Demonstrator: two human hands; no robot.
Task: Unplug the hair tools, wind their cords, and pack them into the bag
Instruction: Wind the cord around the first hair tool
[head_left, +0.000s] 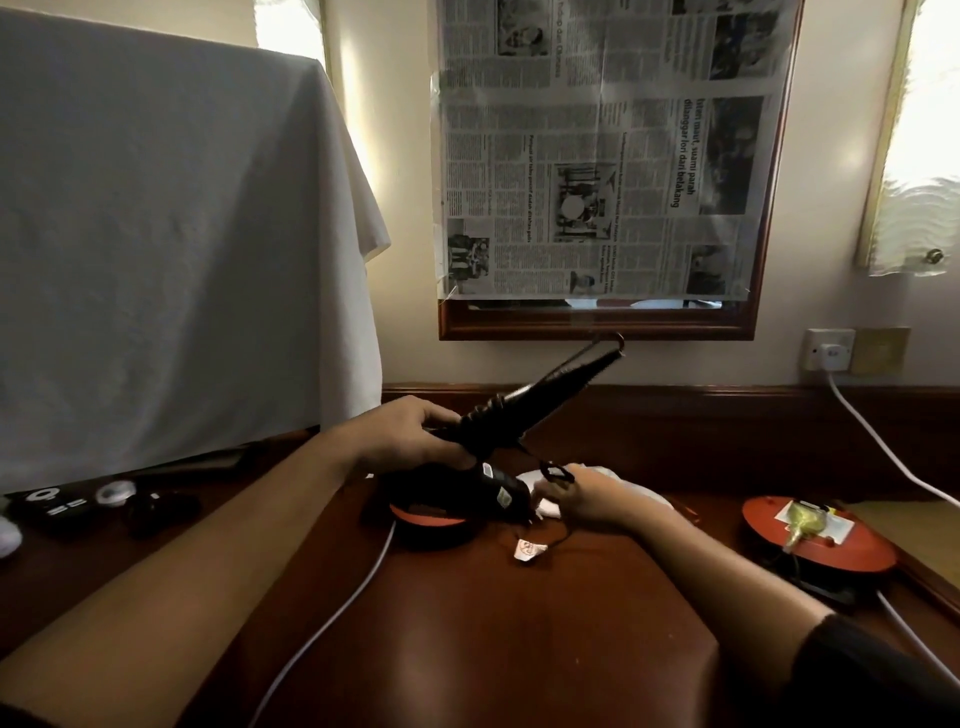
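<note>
Both forearms fill the near view, one hand each. My left hand is curled round the handle of one black curling iron, cord turns wound round its neck, barrel tilted up toward the mirror frame. My right hand pinches a small loop of the black cord; fingertips together on it.

One second black tool lies under the iron, resting on a red disc. Exact shape hard to make out; my left hand covers part.

Two red discs total: second one far right with a packet on top. Two white cables: one runs from the near disc toward me, one drops from the wall socket.

White cloth or bag behind my right hand, mostly hidden; cannot tell which. One small tag lies on the wooden desk.

Left edge: dark small items, blurred. Draped white sheet above them. Newspaper covers the mirror.
</note>
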